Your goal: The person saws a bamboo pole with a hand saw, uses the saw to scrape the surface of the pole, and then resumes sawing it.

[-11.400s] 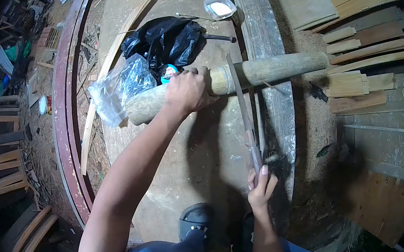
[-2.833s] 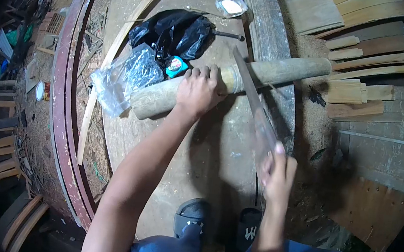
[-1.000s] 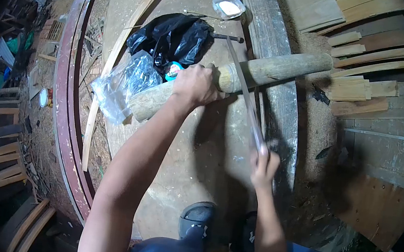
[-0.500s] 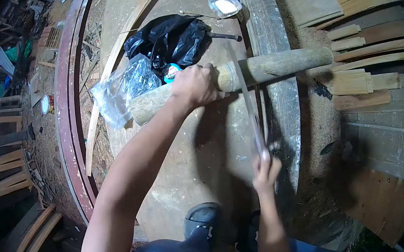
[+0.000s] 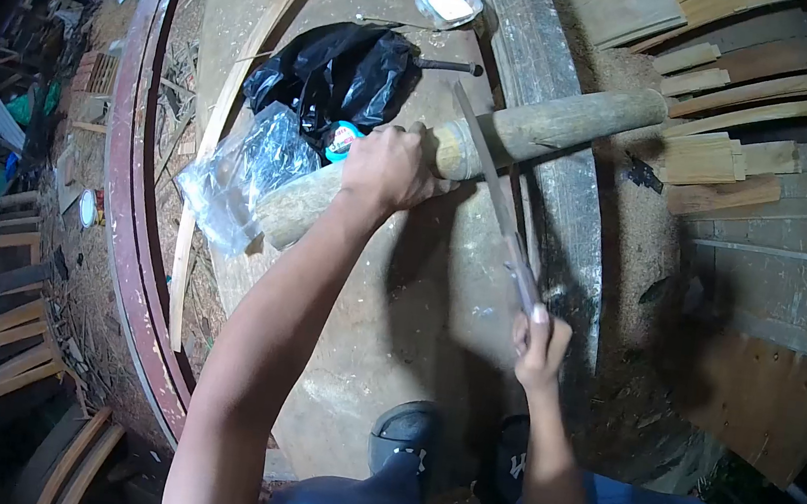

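Note:
A thick round wooden log (image 5: 580,128) lies slantwise across the plywood sheet (image 5: 355,317) and a weathered grey beam (image 5: 574,238). My left hand (image 5: 389,165) presses down on the log, its fingers wrapped round it left of a paler band. In my right hand (image 5: 541,345) is the handle of a handsaw (image 5: 489,167). The saw's long narrow blade crosses the log just right of that pale band, its tip pointing up past the far side. Close to my left hand are a small blue-rimmed tub (image 5: 341,142), a clear plastic bag (image 5: 259,154) and a black plastic bag (image 5: 345,69).
A dark metal bolt (image 5: 452,66) sticks out beside the black bag. Beyond it stands a clear tray (image 5: 449,4) of white material. Curved reddish planks (image 5: 135,179) run along the left. Cut boards (image 5: 707,163) and sawdust cover the right, and my feet are on the plywood.
My right hand has drawn the saw a little back toward my body and slightly right. The left hand and the log keep their places.

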`<state>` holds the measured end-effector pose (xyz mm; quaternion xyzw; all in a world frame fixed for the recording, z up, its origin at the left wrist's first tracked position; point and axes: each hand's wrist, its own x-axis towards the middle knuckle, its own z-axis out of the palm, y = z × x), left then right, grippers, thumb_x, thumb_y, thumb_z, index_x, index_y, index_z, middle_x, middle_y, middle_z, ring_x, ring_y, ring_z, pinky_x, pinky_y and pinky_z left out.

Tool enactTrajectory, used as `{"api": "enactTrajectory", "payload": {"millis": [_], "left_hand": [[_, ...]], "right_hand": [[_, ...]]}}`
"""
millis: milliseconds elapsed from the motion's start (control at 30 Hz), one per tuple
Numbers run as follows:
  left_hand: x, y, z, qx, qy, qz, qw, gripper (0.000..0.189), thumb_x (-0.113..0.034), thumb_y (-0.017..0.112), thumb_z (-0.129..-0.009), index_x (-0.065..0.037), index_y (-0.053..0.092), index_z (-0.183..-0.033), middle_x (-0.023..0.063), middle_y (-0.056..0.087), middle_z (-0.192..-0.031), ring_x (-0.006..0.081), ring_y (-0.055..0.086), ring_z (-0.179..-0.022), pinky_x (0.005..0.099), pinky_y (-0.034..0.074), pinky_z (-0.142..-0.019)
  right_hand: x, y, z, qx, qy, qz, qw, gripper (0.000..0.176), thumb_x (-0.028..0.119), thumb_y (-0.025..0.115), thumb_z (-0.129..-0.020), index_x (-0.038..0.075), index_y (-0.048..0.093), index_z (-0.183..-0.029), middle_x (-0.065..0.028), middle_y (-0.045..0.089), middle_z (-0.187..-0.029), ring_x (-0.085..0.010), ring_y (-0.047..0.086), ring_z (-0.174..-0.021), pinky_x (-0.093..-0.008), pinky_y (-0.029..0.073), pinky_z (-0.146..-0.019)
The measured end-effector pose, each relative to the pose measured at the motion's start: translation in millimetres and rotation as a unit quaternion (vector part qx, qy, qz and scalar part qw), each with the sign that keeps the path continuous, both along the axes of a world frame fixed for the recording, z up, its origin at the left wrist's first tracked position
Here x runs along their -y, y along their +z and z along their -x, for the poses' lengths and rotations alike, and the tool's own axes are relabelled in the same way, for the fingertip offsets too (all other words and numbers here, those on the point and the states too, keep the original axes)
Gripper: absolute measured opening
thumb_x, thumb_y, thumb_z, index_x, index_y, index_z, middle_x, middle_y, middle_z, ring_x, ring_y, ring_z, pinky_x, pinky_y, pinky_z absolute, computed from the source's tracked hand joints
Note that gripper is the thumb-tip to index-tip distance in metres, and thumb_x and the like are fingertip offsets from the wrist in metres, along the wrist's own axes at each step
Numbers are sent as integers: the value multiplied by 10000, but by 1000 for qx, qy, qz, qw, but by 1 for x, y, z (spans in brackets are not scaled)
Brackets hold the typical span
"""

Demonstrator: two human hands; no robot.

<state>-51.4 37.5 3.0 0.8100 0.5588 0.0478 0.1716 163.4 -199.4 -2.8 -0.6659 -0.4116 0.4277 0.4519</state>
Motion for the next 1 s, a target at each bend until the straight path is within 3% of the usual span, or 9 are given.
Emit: {"api": "enactTrajectory", "payload": {"millis": [33, 233, 367, 500, 600, 700, 733, 833, 1000], "left_hand": [[0, 2, 2, -1, 3, 2, 1000, 746, -669, 778, -711, -4, 666, -1030, 245, 720, -943, 411, 714, -891, 501, 575, -782], [1, 18, -3, -35, 24, 73, 996, 741, -669, 772, -718, -18, 675, -1057, 243, 718, -961, 406, 712, -925, 497, 574, -800], [4, 0, -1, -39, -5, 15, 999, 729, -655, 783, -715, -25, 668, -1064, 237, 720, -955, 393, 715, -930, 489, 574, -799], [1, -5, 1, -20, 0, 24, 1000, 753, -637, 805, -701, -20, 643, -1100, 223, 720, -932, 386, 719, -911, 489, 580, -776], [3, -4, 2, -20, -11, -3, 1000, 748, -650, 780, -720, -34, 637, -1119, 215, 719, -908, 397, 715, -901, 495, 581, -772], [6, 1, -1, -16, -2, -13, 1000, 736, -654, 760, -740, -39, 635, -1126, 216, 717, -945, 397, 713, -907, 498, 582, -768], [-3, 4, 1, -49, -9, 61, 997, 763, -665, 769, -721, -39, 626, -1133, 211, 711, -986, 399, 711, -916, 495, 581, -769], [6, 4, -3, -29, -5, 6, 1000, 701, -582, 812, -718, -30, 631, -1109, 199, 716, -980, 357, 724, -918, 450, 593, -788], [12, 0, -1, -38, 1, 1, 999, 691, -568, 811, -725, -30, 623, -1115, 202, 716, -972, 356, 726, -914, 451, 593, -791]], "right_hand": [[6, 3, -2, -57, -23, 20, 998, 562, 367, 508, -1036, 53, 501, -569, 1, 493, -517, -107, 482, -484, -310, 306, -474], [-118, 2, 27, 73, 25, -65, 995, 552, 365, 527, -1045, 37, 492, -602, 18, 435, -512, -110, 397, -480, -343, 291, -467], [-75, -2, 20, 59, 36, -75, 995, 546, 327, 497, -1056, 49, 466, -587, 14, 439, -506, -107, 428, -471, -338, 294, -464], [3, 23, 7, -57, 10, 8, 998, 554, 365, 507, -1044, 67, 471, -579, 16, 471, -514, -85, 465, -472, -299, 290, -459], [-35, 21, 22, 26, -47, 1, 999, 611, 413, 512, -1047, 65, 459, -548, 36, 433, -475, -85, 422, -436, -309, 278, -447], [-106, 19, 30, 20, -12, -22, 1000, 598, 413, 533, -1041, 40, 471, -579, 24, 420, -499, -98, 418, -485, -350, 288, -469], [-104, 17, 30, 27, 1, -18, 999, 597, 409, 527, -1043, 31, 473, -583, 20, 425, -500, -104, 420, -484, -353, 292, -474], [-63, 22, 21, 78, 24, -13, 997, 592, 392, 511, -1049, 36, 482, -578, 11, 452, -501, -118, 440, -477, -349, 304, -474], [-22, 55, 27, -13, -53, 46, 997, 599, 388, 521, -1047, 59, 474, -548, 23, 452, -484, -94, 421, -456, -335, 294, -467]]}}
